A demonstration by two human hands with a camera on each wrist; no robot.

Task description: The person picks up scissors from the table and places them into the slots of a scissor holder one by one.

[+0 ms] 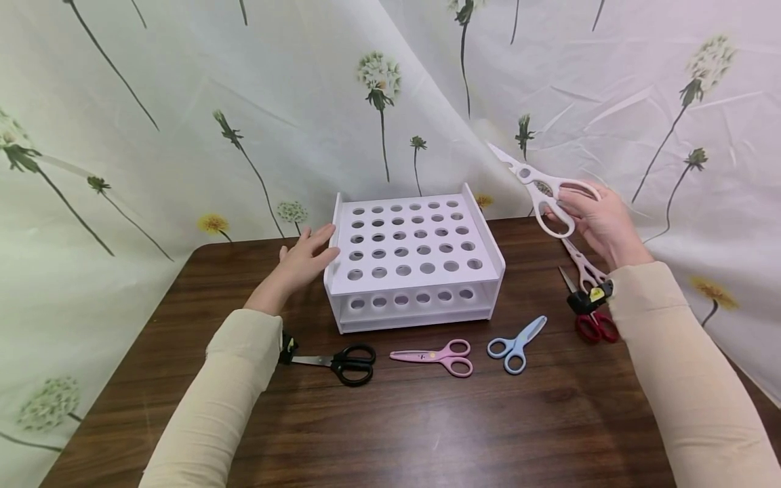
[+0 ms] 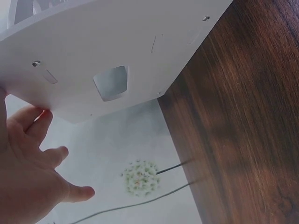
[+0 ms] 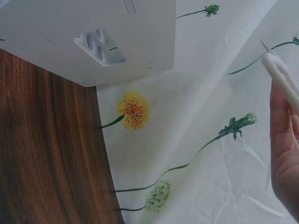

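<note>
1. White scissors: we find them raised above the table, at 2 o'clock of the rack, tips aimed toward 10 o'clock.
2. Right hand: we record thumb and fingers pinching the white scissors by their looped handles.
3. White rack: rows of round holes; we see it standing on the table at centre.
4. Left hand: at 9 o'clock of the rack, fingers spread; we note fingertips touching its side wall.
5. Around the rack we log black-handled scissors at 7 o'clock, pink scissors near 6, light-blue scissors at 4, and, between 3 and 4, red-handled scissors with a black piece across them.
6. Beneath, we have a dark wood table; at 12 o'clock, a dandelion-print cloth.
</note>
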